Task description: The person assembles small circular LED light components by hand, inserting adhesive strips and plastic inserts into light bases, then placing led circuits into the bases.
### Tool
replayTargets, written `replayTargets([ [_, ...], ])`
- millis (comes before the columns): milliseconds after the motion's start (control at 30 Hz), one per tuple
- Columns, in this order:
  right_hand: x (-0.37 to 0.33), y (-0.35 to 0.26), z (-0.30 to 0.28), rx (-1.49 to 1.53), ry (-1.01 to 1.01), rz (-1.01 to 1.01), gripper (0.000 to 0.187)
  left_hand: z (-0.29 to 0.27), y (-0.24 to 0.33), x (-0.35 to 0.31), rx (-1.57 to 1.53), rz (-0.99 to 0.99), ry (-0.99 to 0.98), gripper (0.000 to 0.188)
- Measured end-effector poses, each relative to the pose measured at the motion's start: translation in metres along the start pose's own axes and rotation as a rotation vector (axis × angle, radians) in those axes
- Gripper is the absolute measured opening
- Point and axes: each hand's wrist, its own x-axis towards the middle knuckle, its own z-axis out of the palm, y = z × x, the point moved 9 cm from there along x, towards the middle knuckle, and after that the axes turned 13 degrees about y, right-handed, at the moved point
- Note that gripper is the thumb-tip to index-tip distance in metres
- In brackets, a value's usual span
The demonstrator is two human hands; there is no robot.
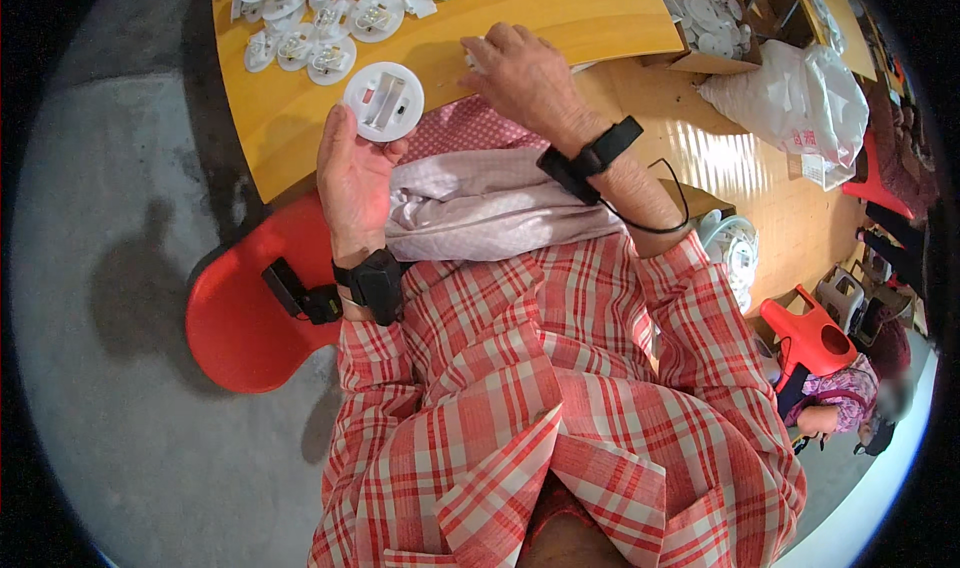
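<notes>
My left hand [355, 183] holds up a round white plastic housing [412, 104] by its rim, over the table's near edge. The housing's open side faces me, showing a long slot in the middle, a small reddish patch on one side and a small dark part on the other. To its right, my right hand [535, 83] is above the table's edge, fingers bent together around a small white piece [474, 62] at the fingertips. Most of that piece is hidden. Many similar round white parts [375, 18] lie heaped at the table's far left.
The yellow wooden table [560, 16] ends just before my lap, where pale cloth [470, 193] lies. A red seat [240, 318] is at left. Right are a carton of white discs [712, 28], a white plastic bag [790, 98], a red stool [808, 336] and another person [848, 388].
</notes>
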Motion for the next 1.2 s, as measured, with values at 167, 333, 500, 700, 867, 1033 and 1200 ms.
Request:
replayTargets([
  [167,-0.016,-0.024,0.008,-0.199,-0.018,-0.138,0.030,0.005,-0.002,-0.001,0.015,0.015,-0.005,0.041],
  [333,-0.020,-0.033,0.011,-0.235,-0.030,-0.272,0.023,0.008,-0.006,-0.004,-0.035,-0.036,-0.027,0.030],
  [500,-0.020,-0.026,0.007,-0.155,-0.002,-0.319,0.021,0.017,-0.004,-0.007,-0.089,-0.032,-0.108,0.030],
  [700,-0.011,0.001,-0.011,0.168,0.116,-0.042,0.015,0.018,-0.011,-0.006,-0.333,-0.151,-0.138,0.037],
  [867,-0.006,0.025,-0.017,0.468,0.096,0.298,0.013,0.015,-0.015,-0.004,-0.370,-0.246,-0.093,0.043],
  [1033,-0.011,0.039,-0.012,0.781,0.045,0.451,0.020,0.022,-0.016,-0.004,-0.418,-0.282,-0.148,0.040],
  [1200,-0.006,0.031,-0.022,0.949,0.002,0.527,0.027,0.020,-0.019,-0.004,-0.528,-0.371,-0.224,0.040],
])
